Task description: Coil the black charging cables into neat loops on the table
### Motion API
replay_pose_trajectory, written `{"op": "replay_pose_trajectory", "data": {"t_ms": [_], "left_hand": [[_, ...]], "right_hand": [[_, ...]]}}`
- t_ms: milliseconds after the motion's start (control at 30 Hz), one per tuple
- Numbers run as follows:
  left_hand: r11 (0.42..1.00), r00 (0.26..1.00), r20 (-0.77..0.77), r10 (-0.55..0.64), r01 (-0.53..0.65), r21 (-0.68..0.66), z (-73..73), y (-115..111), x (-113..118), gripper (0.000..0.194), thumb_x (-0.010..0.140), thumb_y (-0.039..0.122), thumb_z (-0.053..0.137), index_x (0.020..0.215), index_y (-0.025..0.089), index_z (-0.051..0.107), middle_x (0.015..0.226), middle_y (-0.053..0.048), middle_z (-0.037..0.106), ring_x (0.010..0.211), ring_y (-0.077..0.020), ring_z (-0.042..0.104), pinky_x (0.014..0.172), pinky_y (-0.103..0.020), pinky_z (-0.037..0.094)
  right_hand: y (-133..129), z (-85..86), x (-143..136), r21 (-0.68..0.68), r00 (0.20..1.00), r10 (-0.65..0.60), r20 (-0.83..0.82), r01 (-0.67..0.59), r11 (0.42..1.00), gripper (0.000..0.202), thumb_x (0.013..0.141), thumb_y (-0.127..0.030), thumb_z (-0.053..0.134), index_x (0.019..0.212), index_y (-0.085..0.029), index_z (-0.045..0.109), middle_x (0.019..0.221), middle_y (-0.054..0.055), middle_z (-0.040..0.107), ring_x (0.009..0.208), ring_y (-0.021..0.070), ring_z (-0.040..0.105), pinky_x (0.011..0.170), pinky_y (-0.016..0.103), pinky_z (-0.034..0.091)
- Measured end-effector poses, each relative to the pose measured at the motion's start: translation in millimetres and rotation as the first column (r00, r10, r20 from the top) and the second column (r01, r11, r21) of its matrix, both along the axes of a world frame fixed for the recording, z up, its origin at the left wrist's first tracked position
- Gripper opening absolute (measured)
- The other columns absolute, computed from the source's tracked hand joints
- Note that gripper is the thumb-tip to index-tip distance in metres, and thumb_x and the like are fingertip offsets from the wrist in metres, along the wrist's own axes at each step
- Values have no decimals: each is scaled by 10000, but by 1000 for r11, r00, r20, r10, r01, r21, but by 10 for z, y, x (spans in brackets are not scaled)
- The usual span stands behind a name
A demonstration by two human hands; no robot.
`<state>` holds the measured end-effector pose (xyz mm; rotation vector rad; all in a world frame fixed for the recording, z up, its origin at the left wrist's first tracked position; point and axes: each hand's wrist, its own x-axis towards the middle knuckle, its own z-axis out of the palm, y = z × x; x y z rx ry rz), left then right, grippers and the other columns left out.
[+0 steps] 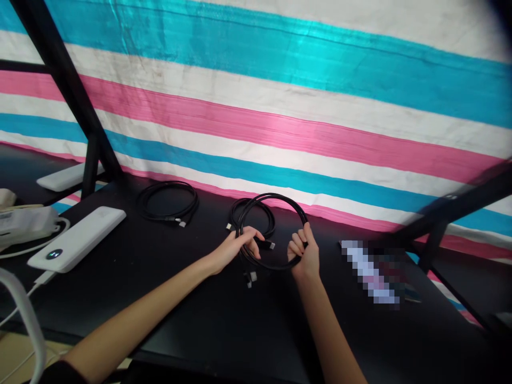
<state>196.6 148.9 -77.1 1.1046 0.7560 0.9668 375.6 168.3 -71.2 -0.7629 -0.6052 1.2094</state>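
The left fingers (253, 233) curl around one side of the looped black cable (277, 196); the right fingers (296, 243) grip its other side. Both arms (160, 298) reach forward over the tabletop (224, 325).

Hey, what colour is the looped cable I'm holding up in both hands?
The looped cable is black; it shows in the head view.
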Motion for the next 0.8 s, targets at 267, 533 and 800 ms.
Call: {"op": "replay_pose_trajectory", "data": {"t_ms": [267, 533, 800], "left_hand": [[976, 971, -143, -191, 173, -131, -104, -158, 101, 419, 823, 553, 474, 889, 158, 597, 671, -6, 558, 458, -131, 603, 421, -224, 448], [816, 829, -18, -559, 547, -189, 1, -148, -8, 349, 873, 372, 418, 1153, 184, 511, 791, -76, 656, 579, -200, 675, 479, -268, 484], [789, 802, -44, -596, 574, -219, 19, -193, 2, 405, 919, 356, 322, 1278, 204, 431, 797, -65, 664, 604, -124, 575, 472, -201, 315]], "right_hand": [[47, -3, 65, -104, 965, 240, -106, -251, 962, 480, 793, -397, 670, 563, -205, 296, 441, -128, 214, 303, 1, 116, 237, 102, 179], [32, 5, 41, -101, 974, 222, -40, -225, 969, 484, 748, -380, 718, 589, -211, 293, 472, -123, 274, 303, 4, 174, 228, 112, 202], [26, 11, -17, -54, 986, 159, 42, -157, 986, 413, 665, -351, 773, 627, -193, 393, 510, -121, 306, 329, -5, 174, 254, 104, 182]]}}
